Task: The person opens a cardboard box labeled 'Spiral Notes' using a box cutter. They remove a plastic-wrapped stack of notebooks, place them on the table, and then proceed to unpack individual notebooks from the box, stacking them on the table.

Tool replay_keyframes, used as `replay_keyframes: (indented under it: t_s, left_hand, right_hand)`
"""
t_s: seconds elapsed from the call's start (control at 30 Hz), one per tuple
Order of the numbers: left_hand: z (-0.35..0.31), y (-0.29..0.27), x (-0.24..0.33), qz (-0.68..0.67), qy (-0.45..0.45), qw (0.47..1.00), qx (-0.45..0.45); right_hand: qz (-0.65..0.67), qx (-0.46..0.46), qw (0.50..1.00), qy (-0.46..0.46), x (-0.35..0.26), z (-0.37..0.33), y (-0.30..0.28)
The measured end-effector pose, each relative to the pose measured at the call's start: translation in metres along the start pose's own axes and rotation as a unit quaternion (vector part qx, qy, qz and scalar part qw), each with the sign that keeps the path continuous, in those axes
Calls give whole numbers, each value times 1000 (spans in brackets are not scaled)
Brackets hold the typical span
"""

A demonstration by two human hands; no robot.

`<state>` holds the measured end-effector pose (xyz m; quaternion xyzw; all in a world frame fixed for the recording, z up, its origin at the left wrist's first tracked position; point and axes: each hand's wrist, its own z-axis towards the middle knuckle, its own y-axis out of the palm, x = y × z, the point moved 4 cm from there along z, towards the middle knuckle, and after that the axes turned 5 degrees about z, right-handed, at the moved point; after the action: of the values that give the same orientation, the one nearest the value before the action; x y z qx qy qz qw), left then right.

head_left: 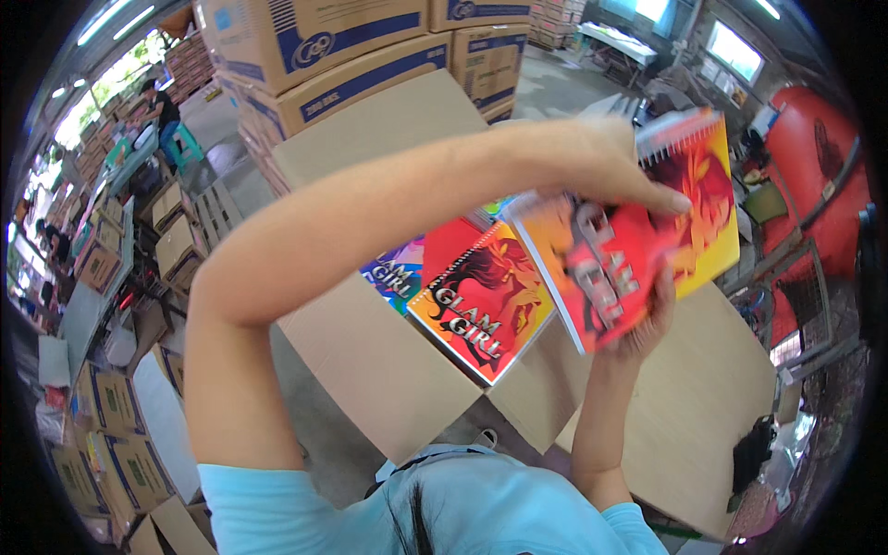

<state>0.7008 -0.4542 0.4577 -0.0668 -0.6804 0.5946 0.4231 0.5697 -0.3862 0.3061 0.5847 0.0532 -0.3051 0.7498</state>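
My left arm reaches across in front of me, and my left hand (pixel 606 162) is closed over the upper part of a bundle of spiral notebooks (pixel 601 264). Their covers are red, orange and yellow; part of the bundle is smeared by motion. My right hand (pixel 643 324) grips the same bundle at its lower edge, fingers partly hidden behind it. Below and to the left, another orange-red spiral notebook (pixel 486 310) lies on top in an open cardboard box (pixel 379 361). Beside it in the box show a purple-blue notebook (pixel 393 268) and a plain red surface.
Box flaps spread around the open box, one wide flap (pixel 684 398) on my right. Stacked cartons (pixel 370 92) stand beyond it. On the far left, a person (pixel 165 116) sits by a long table. A large red object (pixel 814 176) stands at the right.
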Motion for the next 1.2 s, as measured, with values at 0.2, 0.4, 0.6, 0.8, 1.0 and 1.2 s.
replay_keyframes:
  t_s: [0.2, 0.4, 0.6, 0.8, 1.0, 1.2]
  left_hand:
    - [-26, 83, -172, 37, -133, 990, -20]
    - [-49, 147, -189, -162, -337, 918, -135]
    - [-42, 157, -195, -278, -315, 904, -84]
    - [-42, 150, -209, -363, -361, 846, -150]
    - [-35, 156, -208, -397, -364, 832, -132]
    - [-45, 157, -193, -332, -367, 869, -19]
  right_hand:
    - [147, -122, 972, 138, -117, -99, -111]
    - [-107, 259, 955, -101, -220, -201, -200]
    - [41, 204, 978, -23, -246, -249, -261]
    - [-59, 422, 875, -230, -255, -294, -317]
    - [-106, 495, 793, -339, -268, -302, -364]
    - [-65, 454, 787, -413, -364, -258, -473]
